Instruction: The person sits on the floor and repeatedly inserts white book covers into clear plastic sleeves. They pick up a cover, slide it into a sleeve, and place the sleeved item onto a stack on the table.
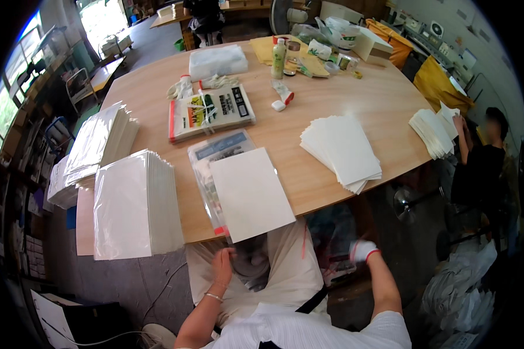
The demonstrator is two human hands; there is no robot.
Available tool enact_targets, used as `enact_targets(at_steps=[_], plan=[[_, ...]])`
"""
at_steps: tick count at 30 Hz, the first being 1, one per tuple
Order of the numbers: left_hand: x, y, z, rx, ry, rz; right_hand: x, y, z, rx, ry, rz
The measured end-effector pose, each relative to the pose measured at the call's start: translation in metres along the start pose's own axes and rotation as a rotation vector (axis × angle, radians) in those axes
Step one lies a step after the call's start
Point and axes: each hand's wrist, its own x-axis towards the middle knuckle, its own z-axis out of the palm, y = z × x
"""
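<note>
My bare left hand [221,266] is over my lap, just below the table's front edge. Its fingers point up and look loosely apart, and I see nothing held in them. Above it, a stack of white sheets [252,195] lies partly over a clear plastic package [202,168] and reaches the table edge. My right hand [364,251], in a white glove with a red cuff, is low at my right side, by a dark clear-plastic bag [332,238]. Motion blurs its fingers, so whether it grips anything is hidden.
Tall stacks of plastic-wrapped sheets [122,203] stand at the table's left edge. Fanned white sheets [343,151] lie at right. A strapped printed bundle [212,110], gloves [220,82] and a bottle [279,58] lie farther back. Another person [484,157] handles papers at far right.
</note>
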Motion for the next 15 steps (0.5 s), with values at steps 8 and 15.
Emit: enact_targets(at_steps=[8,15], plan=[[0.009,0.054,-0.002,0.824,0.159,0.895,-0.011,-0.155,-0.034,0.871,0.547,-0.649],[0.032,0.052,-0.015,0.746,-0.041,0.773,0.012,-0.16,-0.072,0.565,0.426,-0.932]])
